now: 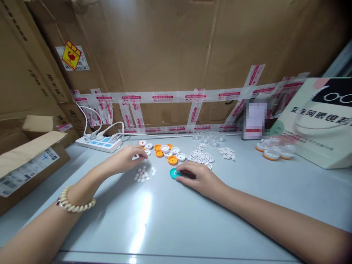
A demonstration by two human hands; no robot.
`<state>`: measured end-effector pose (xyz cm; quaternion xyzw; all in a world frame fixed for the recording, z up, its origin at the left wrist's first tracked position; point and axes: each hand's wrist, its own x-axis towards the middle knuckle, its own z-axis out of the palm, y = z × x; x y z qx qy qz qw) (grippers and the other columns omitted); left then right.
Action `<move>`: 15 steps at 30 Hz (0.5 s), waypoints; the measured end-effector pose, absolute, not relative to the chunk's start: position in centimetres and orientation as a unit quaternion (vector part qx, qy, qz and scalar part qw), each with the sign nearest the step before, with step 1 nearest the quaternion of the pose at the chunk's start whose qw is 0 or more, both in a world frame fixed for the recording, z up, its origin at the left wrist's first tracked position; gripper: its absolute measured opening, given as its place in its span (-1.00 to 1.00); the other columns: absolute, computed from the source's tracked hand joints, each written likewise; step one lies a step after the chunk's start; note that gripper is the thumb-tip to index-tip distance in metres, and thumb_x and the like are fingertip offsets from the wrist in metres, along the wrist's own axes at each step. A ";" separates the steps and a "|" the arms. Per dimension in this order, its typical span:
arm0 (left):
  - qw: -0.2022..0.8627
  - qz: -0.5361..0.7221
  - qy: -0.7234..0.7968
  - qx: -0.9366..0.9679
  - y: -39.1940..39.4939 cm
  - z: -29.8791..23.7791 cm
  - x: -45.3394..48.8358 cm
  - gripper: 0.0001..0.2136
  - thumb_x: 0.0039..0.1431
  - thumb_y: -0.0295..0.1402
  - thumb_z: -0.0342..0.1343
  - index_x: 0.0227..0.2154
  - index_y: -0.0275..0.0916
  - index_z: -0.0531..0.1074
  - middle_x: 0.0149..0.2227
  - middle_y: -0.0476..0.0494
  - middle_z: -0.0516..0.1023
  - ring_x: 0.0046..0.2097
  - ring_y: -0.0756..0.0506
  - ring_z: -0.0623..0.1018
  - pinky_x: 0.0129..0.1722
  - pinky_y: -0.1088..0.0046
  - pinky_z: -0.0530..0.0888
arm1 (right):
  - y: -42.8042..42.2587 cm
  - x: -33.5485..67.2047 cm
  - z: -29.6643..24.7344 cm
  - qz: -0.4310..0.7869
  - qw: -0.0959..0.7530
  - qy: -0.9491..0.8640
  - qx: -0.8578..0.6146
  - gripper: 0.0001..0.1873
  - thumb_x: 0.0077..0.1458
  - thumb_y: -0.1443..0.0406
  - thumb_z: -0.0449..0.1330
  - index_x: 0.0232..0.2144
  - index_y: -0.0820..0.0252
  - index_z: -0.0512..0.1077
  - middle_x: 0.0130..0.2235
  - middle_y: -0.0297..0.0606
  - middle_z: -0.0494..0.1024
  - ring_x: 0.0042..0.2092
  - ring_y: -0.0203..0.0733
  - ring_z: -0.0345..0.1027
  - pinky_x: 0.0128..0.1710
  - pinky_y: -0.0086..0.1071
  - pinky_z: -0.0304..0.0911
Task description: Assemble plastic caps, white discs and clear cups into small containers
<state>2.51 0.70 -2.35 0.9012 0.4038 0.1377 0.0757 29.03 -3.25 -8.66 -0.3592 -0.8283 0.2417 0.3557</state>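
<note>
1. I work on a pale grey, glossy tabletop [165, 223] walled in by a cardboard wall [170, 47] patched with printed tape, which stands well behind the teal cap [173, 173].
2. The teal cap lies flat on the tabletop, and my right hand [199, 178] rests just right of it. The fingers are curled onto its right edge and grip it there.
3. My left hand [125, 159] hovers up and left of the teal cap, with a beaded bracelet [74, 203] on the wrist. The fingers are drawn together at their tips; I cannot tell whether they pinch anything.
4. The small white discs [143, 175] lie scattered just left of the teal cap, below my left fingertips.
5. Orange and white caps [166, 151] cluster just behind the teal cap, and white ring pieces [202, 157] lie behind it to the right.
6. A power strip [99, 143] sits far back and left of the teal cap, an open cardboard box [30, 161] is at the far left, and a paper bag [319, 121] stands far right.
7. The tabletop nearer me than the teal cap is bare down to its front edge.
</note>
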 end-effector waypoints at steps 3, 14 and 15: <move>0.121 0.055 0.433 0.891 0.9 -2.4 2.1 -0.82 0.11 -0.38 -0.01 -0.37 -0.25 0.49 -0.32 -0.11 0.54 -0.29 -0.06 0.49 -0.25 0.47 0.37 | -3.2 29.0 -8.7 0.244 0.361 -0.826 -0.357 -0.88 0.02 0.35 0.16 -0.31 0.18 0.43 -0.29 -0.24 0.50 -0.27 -0.24 0.39 -0.25 -0.38 0.30; 0.167 -0.014 0.538 0.826 1.2 -2.3 4.0 -0.85 -0.04 -0.32 0.11 -0.40 -0.25 0.47 -0.44 -0.04 0.54 -0.37 -0.03 0.50 -0.43 0.59 0.34 | -3.3 29.0 -8.6 0.241 0.365 -0.829 -0.349 -0.87 -0.01 0.36 0.16 -0.32 0.19 0.43 -0.29 -0.23 0.51 -0.26 -0.23 0.39 -0.23 -0.37 0.31; 0.163 -0.018 0.541 0.825 1.2 -2.2 4.2 -0.87 -0.06 -0.35 0.11 -0.42 -0.26 0.47 -0.44 -0.04 0.55 -0.37 -0.04 0.51 -0.43 0.59 0.34 | -3.3 29.0 -8.6 0.244 0.366 -0.828 -0.349 -0.86 -0.01 0.36 0.16 -0.32 0.19 0.43 -0.28 -0.23 0.51 -0.25 -0.23 0.39 -0.22 -0.37 0.31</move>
